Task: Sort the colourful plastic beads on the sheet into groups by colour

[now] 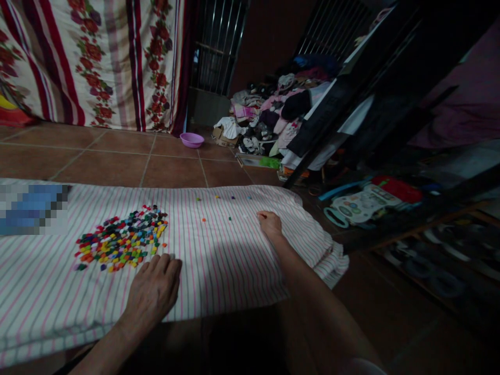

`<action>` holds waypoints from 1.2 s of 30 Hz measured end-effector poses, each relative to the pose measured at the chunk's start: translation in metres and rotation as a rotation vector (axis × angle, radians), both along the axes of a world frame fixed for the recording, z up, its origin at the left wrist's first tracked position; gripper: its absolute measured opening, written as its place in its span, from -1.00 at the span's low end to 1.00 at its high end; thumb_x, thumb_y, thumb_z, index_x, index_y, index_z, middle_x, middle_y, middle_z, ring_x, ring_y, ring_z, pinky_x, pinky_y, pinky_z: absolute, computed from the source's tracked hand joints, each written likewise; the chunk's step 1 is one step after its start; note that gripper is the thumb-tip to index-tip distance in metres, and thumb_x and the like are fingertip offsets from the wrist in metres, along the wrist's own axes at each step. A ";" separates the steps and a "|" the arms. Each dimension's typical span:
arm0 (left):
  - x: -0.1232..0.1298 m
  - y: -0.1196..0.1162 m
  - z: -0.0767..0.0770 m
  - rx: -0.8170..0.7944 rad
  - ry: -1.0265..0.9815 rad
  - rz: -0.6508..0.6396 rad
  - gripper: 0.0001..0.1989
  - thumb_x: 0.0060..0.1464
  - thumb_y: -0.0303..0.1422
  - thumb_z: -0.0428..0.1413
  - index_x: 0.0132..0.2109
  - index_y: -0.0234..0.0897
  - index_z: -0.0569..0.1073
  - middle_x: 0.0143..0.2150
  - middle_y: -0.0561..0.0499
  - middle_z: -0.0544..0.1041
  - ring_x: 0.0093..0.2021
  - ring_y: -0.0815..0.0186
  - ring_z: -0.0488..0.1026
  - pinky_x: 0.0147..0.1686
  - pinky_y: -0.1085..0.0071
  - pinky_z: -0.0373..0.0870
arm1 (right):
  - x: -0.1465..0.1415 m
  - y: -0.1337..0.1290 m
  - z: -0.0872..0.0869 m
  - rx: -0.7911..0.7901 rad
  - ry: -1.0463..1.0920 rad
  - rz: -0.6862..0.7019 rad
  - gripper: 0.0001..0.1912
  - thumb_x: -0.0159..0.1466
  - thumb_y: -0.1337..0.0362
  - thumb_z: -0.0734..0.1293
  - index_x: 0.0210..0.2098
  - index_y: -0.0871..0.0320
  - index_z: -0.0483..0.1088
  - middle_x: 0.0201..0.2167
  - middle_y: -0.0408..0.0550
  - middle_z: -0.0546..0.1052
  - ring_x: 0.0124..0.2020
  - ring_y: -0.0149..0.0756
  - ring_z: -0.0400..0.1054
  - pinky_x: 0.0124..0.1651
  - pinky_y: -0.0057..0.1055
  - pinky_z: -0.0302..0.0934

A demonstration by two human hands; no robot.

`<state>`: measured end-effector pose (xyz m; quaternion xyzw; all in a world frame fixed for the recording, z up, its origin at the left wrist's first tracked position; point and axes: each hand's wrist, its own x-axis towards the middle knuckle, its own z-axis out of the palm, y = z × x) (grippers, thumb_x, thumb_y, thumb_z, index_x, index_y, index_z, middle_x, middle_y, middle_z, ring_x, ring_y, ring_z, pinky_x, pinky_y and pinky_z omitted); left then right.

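Note:
Many small coloured pieces (125,237) lie in a loose pile on the striped cloth (219,260), left of centre. My left hand (156,284) rests on the cloth at the pile's lower right edge, its fingers curled; whatever may be under them is hidden. Further right, my right hand (269,221) is closed in a pinch above the cloth, and anything between its fingertips is too small to make out. Beside it on the left are single pieces spaced apart, among them an orange one (203,220), a green one (229,219) and a purple one (233,197).
A blurred blue item (35,208) lies at the cloth's left end. Beyond are a pink bowl (191,139) on the tiled floor, a flowered curtain (94,62) and a heap of clothes (273,109). Dark slanted posts and a toy-like item (363,203) stand at right.

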<state>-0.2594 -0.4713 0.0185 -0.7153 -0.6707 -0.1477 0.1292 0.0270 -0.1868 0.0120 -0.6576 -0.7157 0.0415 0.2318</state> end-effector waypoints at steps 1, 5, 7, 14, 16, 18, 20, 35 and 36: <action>0.000 0.000 0.000 0.002 0.002 0.003 -0.80 0.22 -0.39 -0.08 -0.17 -0.20 0.44 -0.27 -0.02 0.46 -0.24 0.25 0.37 -0.24 0.30 0.24 | 0.000 0.000 0.000 -0.002 -0.004 -0.002 -0.76 0.18 0.33 0.26 -0.32 0.07 0.60 -0.31 -0.07 0.60 -0.21 -0.27 0.45 -0.14 -0.45 0.25; 0.001 0.000 0.001 0.005 0.019 0.009 -0.81 0.21 -0.38 -0.07 -0.18 -0.20 0.44 -0.28 -0.02 0.45 -0.24 0.23 0.36 -0.24 0.28 0.24 | -0.001 0.001 -0.002 -0.008 -0.006 -0.011 -0.75 0.17 0.35 0.26 -0.30 0.09 0.59 -0.27 -0.06 0.60 -0.21 -0.29 0.45 -0.11 -0.45 0.25; 0.000 -0.001 0.001 0.000 0.022 0.009 -0.81 0.21 -0.37 -0.08 -0.18 -0.20 0.43 -0.28 -0.02 0.45 -0.24 0.23 0.37 -0.24 0.28 0.24 | 0.000 0.002 -0.002 -0.016 0.006 -0.027 -0.74 0.17 0.37 0.25 -0.27 0.10 0.58 -0.26 -0.05 0.60 -0.21 -0.28 0.45 -0.11 -0.44 0.26; 0.002 0.000 0.002 0.017 0.025 0.019 -0.79 0.21 -0.41 -0.09 -0.18 -0.21 0.45 -0.29 -0.03 0.46 -0.24 0.22 0.37 -0.26 0.27 0.24 | 0.000 0.004 -0.005 -0.011 0.010 -0.024 -0.69 0.17 0.40 0.22 -0.26 0.10 0.59 -0.23 -0.06 0.61 -0.19 -0.27 0.45 -0.10 -0.42 0.27; 0.003 0.001 0.003 0.022 0.019 0.020 -0.79 0.20 -0.41 -0.08 -0.19 -0.21 0.45 -0.29 -0.03 0.46 -0.25 0.22 0.37 -0.26 0.26 0.24 | 0.001 0.005 -0.004 -0.015 0.010 -0.020 -0.69 0.16 0.40 0.22 -0.26 0.09 0.59 -0.25 -0.07 0.61 -0.19 -0.26 0.46 -0.10 -0.42 0.27; 0.004 0.001 0.004 0.013 0.011 0.020 -0.79 0.20 -0.41 -0.08 -0.20 -0.21 0.46 -0.30 -0.02 0.45 -0.25 0.21 0.37 -0.25 0.26 0.25 | 0.001 0.005 -0.004 -0.026 0.008 -0.027 -0.69 0.16 0.40 0.22 -0.26 0.08 0.59 -0.25 -0.08 0.61 -0.19 -0.25 0.46 -0.09 -0.41 0.27; 0.004 0.002 0.004 0.006 0.006 0.030 -0.78 0.20 -0.42 -0.09 -0.22 -0.22 0.46 -0.31 -0.03 0.45 -0.26 0.21 0.37 -0.25 0.25 0.26 | 0.002 0.004 -0.003 -0.031 0.012 -0.030 -0.67 0.16 0.41 0.21 -0.25 0.09 0.59 -0.23 -0.06 0.61 -0.18 -0.24 0.47 -0.07 -0.39 0.27; 0.004 -0.005 0.008 -0.088 -0.032 0.039 -0.77 0.20 -0.44 -0.10 -0.19 -0.24 0.45 -0.24 -0.06 0.47 -0.20 0.17 0.36 -0.21 0.23 0.30 | -0.023 -0.027 0.023 0.038 0.216 -0.017 -0.62 0.16 0.38 0.18 -0.11 0.20 0.52 -0.21 0.05 0.57 -0.17 -0.22 0.44 -0.01 -0.34 0.27; 0.004 -0.006 0.009 -0.111 -0.039 0.038 -0.77 0.20 -0.44 -0.10 -0.18 -0.24 0.45 -0.23 -0.07 0.47 -0.19 0.17 0.36 -0.21 0.22 0.31 | -0.032 -0.034 0.023 0.031 0.255 0.026 -0.63 0.15 0.36 0.19 -0.12 0.20 0.52 -0.21 0.05 0.57 -0.18 -0.23 0.43 -0.01 -0.34 0.27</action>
